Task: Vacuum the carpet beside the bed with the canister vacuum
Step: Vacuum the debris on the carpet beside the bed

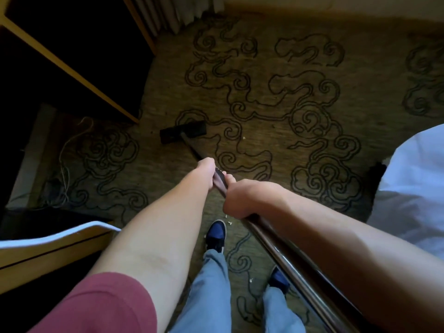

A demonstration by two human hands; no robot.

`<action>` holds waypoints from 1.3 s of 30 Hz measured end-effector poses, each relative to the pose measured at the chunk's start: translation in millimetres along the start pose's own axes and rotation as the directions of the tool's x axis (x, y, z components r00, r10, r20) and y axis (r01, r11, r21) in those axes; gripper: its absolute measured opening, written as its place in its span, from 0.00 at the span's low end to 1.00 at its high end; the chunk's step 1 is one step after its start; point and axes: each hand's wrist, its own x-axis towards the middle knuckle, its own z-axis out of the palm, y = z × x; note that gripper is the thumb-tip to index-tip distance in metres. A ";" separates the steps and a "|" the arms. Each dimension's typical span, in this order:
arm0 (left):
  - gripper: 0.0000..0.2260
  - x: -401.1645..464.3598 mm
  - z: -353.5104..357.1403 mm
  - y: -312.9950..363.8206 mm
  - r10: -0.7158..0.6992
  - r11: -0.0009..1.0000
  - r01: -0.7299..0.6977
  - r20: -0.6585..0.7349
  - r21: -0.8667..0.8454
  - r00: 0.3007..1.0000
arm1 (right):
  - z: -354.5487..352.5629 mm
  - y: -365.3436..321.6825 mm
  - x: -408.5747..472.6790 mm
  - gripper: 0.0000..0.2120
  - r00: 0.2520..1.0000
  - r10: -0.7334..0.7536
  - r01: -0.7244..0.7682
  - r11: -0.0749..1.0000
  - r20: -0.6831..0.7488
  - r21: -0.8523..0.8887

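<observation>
Both hands hold the vacuum's shiny metal wand point(283, 251). My left hand point(206, 169) grips it farther down the tube, and my right hand point(242, 199) grips it just behind, closer to me. The wand slants away to the black floor head point(182, 132), which lies flat on the olive carpet point(276, 68) with its dark swirl pattern. The white bed point(413, 188) fills the right edge. The canister itself is out of view.
A dark wooden cabinet point(72, 58) stands at the left, with a pale cable point(69, 150) trailing on the floor below it. A wooden furniture edge point(52, 246) sits at lower left. Small white crumbs point(228, 221) lie near my feet. Curtains point(173, 15) hang at the top.
</observation>
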 end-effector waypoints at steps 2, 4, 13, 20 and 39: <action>0.14 16.2 -15.9 3.6 -0.035 0.999 0.036 0.011 -0.019 0.999 | -1.0 -18.4 14.7 0.42 1.000 0.012 -0.011 1.000 0.023 -0.014; 0.14 27.8 -27.0 0.9 -0.056 0.998 0.057 0.018 -0.030 0.998 | 0.3 -30.9 22.0 0.42 0.998 0.022 -0.021 0.999 0.058 -0.033; 0.14 25.6 -31.5 -25.1 -0.104 0.995 0.103 0.058 0.012 0.993 | 25.4 -37.8 15.1 0.45 0.995 0.076 -0.073 0.997 0.066 -0.039; 0.14 5.2 -2.3 -83.9 -0.094 0.994 0.090 0.082 0.058 0.992 | 70.5 -0.7 -23.6 0.42 0.992 0.100 -0.100 0.995 0.073 -0.001; 0.14 -80.5 70.2 -312.7 -0.182 0.976 0.160 0.154 0.147 0.971 | 244.3 117.0 -156.2 0.42 0.984 0.136 -0.141 0.989 0.118 0.036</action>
